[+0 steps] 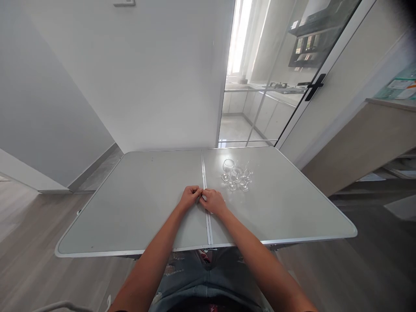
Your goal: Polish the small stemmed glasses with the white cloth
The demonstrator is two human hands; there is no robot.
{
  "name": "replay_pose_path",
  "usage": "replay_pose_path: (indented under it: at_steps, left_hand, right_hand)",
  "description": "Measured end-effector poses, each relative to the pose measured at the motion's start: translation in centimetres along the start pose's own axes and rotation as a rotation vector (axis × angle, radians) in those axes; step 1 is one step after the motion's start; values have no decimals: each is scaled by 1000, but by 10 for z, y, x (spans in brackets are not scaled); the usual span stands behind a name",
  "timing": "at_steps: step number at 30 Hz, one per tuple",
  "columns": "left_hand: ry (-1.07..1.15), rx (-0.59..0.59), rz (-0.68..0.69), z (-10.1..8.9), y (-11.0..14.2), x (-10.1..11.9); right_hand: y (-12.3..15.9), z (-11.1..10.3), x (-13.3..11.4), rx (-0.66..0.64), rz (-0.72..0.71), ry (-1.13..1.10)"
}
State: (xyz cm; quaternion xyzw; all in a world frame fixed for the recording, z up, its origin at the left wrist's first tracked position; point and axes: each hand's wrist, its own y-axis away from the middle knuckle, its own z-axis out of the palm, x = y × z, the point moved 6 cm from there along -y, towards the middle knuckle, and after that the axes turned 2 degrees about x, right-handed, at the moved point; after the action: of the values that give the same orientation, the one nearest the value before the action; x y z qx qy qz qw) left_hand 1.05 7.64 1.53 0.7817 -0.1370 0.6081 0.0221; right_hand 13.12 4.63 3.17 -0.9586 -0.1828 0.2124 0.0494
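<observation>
My left hand (190,197) and my right hand (212,201) meet fingertip to fingertip above the middle seam of the pale grey table (156,173). Fingers and thumbs on both are bent inward and pressed together. Whatever sits between them is mostly covered; a small whitish bit shows by the right fingers, too small to name. Just beyond and to the right of my right hand, several clear stemmed glasses (228,164) stand grouped closely on the tabletop. Neither hand touches them.
A white wall (156,86) rises behind the table's far edge. To the right is a glass-paned door with a black handle (314,87), and a wooden shelf unit (367,143) stands beyond it. Metal trim (97,254) borders the table.
</observation>
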Motion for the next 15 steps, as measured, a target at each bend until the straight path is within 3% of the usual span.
replay_pose_path:
  at_steps: [15]
  left_hand:
    - [-6,5,2,-1,-1,-5]
  right_hand:
    - [0,-1,0,-4,3,-21]
